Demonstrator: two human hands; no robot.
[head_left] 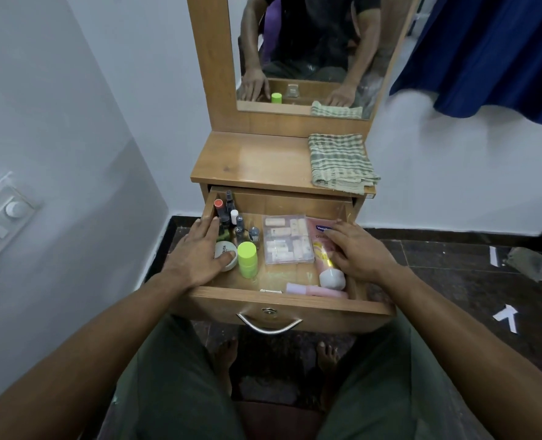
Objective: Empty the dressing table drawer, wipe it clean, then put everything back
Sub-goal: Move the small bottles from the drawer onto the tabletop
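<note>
The drawer (pixel 272 300) stands pulled out and full, both hands inside with fingers spread flat: the left hand (pixel 199 252) rests on a round white jar (pixel 226 254), the right hand (pixel 355 249) on a pink tube (pixel 323 249), neither gripped. The tube looks soft and light, likely best pinched mid-body; the 1 cloth (pixel 339 160) waits on the tabletop (pixel 250 160).

White walls (pixel 72 90); dark speckled stone floor (pixel 453 268); blue curtain (pixel 492 52) upper right; wall switch plate (pixel 6 214) left; white paper arrow (pixel 506 316) on floor.
</note>
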